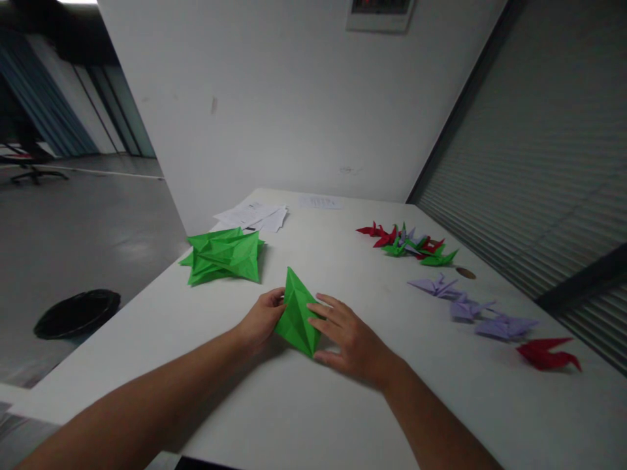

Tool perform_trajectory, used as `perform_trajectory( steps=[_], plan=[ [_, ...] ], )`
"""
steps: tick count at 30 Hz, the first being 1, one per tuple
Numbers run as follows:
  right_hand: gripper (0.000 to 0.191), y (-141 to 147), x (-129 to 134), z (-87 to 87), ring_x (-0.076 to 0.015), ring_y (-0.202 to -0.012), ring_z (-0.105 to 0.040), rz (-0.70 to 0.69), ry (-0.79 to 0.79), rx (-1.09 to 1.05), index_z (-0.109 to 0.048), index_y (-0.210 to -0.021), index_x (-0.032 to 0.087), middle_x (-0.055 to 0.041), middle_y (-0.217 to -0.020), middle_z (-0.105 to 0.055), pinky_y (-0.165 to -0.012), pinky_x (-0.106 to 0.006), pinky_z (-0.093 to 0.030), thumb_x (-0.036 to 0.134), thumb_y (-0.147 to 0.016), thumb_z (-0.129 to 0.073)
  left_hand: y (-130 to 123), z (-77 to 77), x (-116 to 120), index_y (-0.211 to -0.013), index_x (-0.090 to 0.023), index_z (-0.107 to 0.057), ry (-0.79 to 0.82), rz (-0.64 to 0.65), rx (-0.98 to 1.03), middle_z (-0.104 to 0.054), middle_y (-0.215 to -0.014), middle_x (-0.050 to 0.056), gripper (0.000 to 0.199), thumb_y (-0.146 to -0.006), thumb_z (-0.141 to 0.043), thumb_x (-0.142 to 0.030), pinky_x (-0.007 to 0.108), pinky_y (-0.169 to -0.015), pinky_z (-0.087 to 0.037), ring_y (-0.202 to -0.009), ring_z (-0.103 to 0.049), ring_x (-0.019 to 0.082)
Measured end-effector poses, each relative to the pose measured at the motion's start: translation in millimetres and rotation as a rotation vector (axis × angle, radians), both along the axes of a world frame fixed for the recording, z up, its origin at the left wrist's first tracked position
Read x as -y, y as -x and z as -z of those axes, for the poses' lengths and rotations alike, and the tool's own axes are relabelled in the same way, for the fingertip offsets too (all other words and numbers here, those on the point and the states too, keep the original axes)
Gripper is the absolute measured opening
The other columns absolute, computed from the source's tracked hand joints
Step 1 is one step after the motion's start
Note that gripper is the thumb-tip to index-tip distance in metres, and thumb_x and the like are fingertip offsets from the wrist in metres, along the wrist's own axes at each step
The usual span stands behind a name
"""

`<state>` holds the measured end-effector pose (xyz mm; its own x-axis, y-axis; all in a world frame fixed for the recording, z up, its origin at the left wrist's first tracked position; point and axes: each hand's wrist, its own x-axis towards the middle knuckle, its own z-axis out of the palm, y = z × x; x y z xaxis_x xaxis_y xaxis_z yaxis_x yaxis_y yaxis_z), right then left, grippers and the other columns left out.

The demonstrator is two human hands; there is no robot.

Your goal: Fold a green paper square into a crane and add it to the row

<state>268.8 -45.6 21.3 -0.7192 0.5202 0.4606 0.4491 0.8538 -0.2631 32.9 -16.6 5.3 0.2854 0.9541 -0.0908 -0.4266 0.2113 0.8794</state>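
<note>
Black-and-white item [191,461] nearest, mostly cut off. Green folded paper [296,313] sits mid-surface [313,418], between left and right edges: creased, kite-like, one point aimed at far edge. Left hand [262,318] pinches its left side; right hand [349,339] has fingers parted against its right, can't tell if gripping. Black-lined bin [78,312] off left edge, contents too dark. Green stack [225,256] by left edge, mixed cranes [413,243] toward far-right corner.

We saw a flat white wall [274,98] at upper centre, grey slatted blinds [529,163] at right, smooth grey floor [98,222] at left.
</note>
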Motion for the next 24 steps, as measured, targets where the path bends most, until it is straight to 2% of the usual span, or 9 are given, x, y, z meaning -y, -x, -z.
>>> perform_trajectory(
  steps=[2, 5, 8, 11, 15, 17, 20, 22, 24],
  plan=[
    [0.060, -1, 0, 1.2, -0.0351, -0.151, -0.037, -0.004, 0.037, -0.025, -0.059, -0.140, 0.018, -0.0169, -0.153, -0.054, -0.121, -0.057, -0.038, 0.039, -0.088, -0.079, 0, -1.2, 2, -0.101, -0.012, -0.077, 0.013, 0.027, 0.004, -0.081, -0.093, 0.011, 0.042, -0.065, -0.093, -0.027, 0.031, -0.072, -0.060, -0.070, -0.075, 0.021],
    [0.052, 1, 1, 3.0, -0.0312, -0.141, -0.050, -0.006, 0.121, -0.119, -0.058, -0.140, 0.020, -0.0167, -0.151, -0.054, -0.117, -0.052, -0.045, 0.038, -0.093, -0.073, -1, -0.5, 3, -0.103, -0.012, -0.077, 0.029, 0.082, 0.016, -0.080, -0.095, 0.012, 0.041, -0.068, -0.091, -0.025, 0.032, -0.074, -0.060, -0.073, -0.075, 0.022],
    [0.035, 7, 1, 5.3, -0.0262, -0.128, -0.060, 0.028, 0.176, -0.264, -0.062, -0.132, 0.022, -0.0146, -0.139, -0.061, -0.109, -0.045, -0.051, 0.026, -0.098, -0.065, -1, 1.4, 4, -0.105, -0.011, -0.077, 0.046, 0.122, 0.009, -0.080, -0.094, 0.013, 0.039, -0.070, -0.089, -0.023, 0.032, -0.074, -0.059, -0.072, -0.075, 0.022],
    [0.026, 16, -1, 10.7, -0.0256, -0.116, -0.065, 0.133, 0.228, -0.431, -0.065, -0.120, 0.023, -0.0117, -0.122, -0.067, -0.102, -0.044, -0.054, 0.020, -0.094, -0.065, -2, 1.0, 5, -0.104, -0.011, -0.077, 0.056, 0.153, -0.004, -0.080, -0.094, 0.013, 0.037, -0.070, -0.087, -0.020, 0.033, -0.076, -0.059, -0.073, -0.075, 0.023],
    [0.037, 27, -5, 24.0, -0.0186, -0.083, -0.070, 0.321, 0.593, -0.663, -0.056, -0.121, 0.023, -0.0096, -0.119, -0.064, -0.072, -0.034, -0.059, 0.023, -0.085, -0.069, -4, -0.8, 8, -0.104, -0.011, -0.078, 0.063, 0.207, -0.008, -0.080, -0.094, 0.014, 0.037, -0.070, -0.087, -0.021, 0.035, -0.079, -0.058, -0.076, -0.075, 0.024],
    [0.044, 30, -7, 30.3, -0.0175, -0.078, -0.070, 0.355, 0.731, -0.725, -0.053, -0.121, 0.023, -0.0068, -0.111, -0.065, -0.067, -0.032, -0.058, 0.025, -0.081, -0.070, -5, 0.9, 8, -0.104, -0.011, -0.077, 0.058, 0.225, -0.004, -0.079, -0.096, 0.014, 0.037, -0.071, -0.087, -0.022, 0.035, -0.081, -0.058, -0.078, -0.075, 0.024],
    [0.045, 30, -10, 35.8, -0.0186, -0.078, -0.069, 0.378, 0.804, -0.744, -0.053, -0.118, 0.022, -0.0003, -0.089, -0.065, -0.069, -0.031, -0.056, 0.027, -0.077, -0.070, -4, 7.4, 6, -0.106, -0.012, -0.076, 0.061, 0.195, -0.024, -0.078, -0.096, 0.014, 0.036, -0.075, -0.085, -0.028, 0.033, -0.079, -0.057, -0.079, -0.074, 0.023],
    [0.043, 28, -13, 37.4, -0.0184, -0.075, -0.068, 0.407, 0.808, -0.736, -0.054, -0.116, 0.022, 0.0011, -0.084, -0.065, -0.068, -0.031, -0.055, 0.027, -0.076, -0.070, -2, 12.2, 2, -0.111, -0.014, -0.073, 0.049, 0.138, -0.078, -0.077, -0.098, 0.013, 0.036, -0.080, -0.081, -0.032, 0.032, -0.077, -0.056, -0.082, -0.073, 0.022],
    [0.042, 25, -15, 38.5, -0.0183, -0.072, -0.068, 0.445, 0.806, -0.719, -0.055, -0.114, 0.022, 0.0011, -0.083, -0.066, -0.066, -0.030, -0.054, 0.028, -0.076, -0.069, 1, 14.9, -1, -0.115, -0.017, -0.070, -0.054, 0.051, -0.197, -0.075, -0.107, 0.012, 0.035, -0.083, -0.075, -0.032, 0.033, -0.080, -0.056, -0.091, -0.071, 0.022]
  ],
)
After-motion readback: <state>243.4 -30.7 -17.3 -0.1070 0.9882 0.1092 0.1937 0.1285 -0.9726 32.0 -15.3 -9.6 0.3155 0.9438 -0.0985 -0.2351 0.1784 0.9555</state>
